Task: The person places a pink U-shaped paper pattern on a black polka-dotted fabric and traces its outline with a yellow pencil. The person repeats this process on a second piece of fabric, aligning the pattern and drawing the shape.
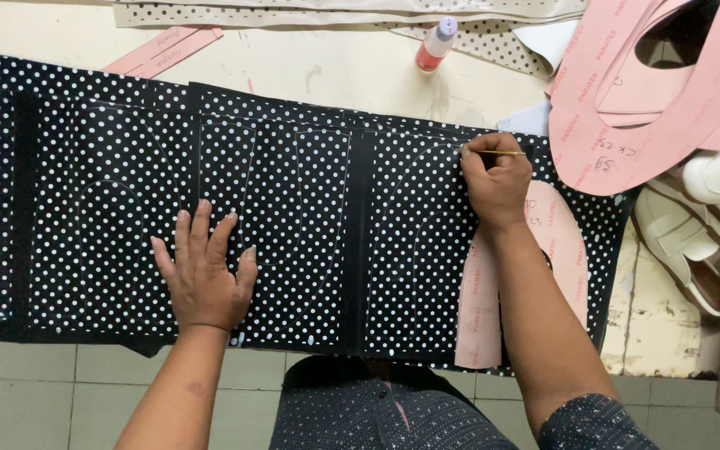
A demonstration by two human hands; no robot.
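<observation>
A long strip of black fabric with white polka dots (310, 208) lies across the worktable, with faint traced outlines on it. My left hand (203, 271) rests flat on the fabric, fingers spread, holding nothing. My right hand (495, 179) is closed on a thin yellow pencil (506, 152), its tip at the fabric's far edge. Under my right forearm a pink U-shaped paper pattern (564, 242) lies on the fabric.
A stack of pink paper patterns (627, 125) sits at the right, with white sandals (710, 242) below it. A small glue bottle (436, 43) lies at the back, near dotted beige strips (335, 15) and a pink strip (164, 48). Tiled floor (60, 392) shows below the table's edge.
</observation>
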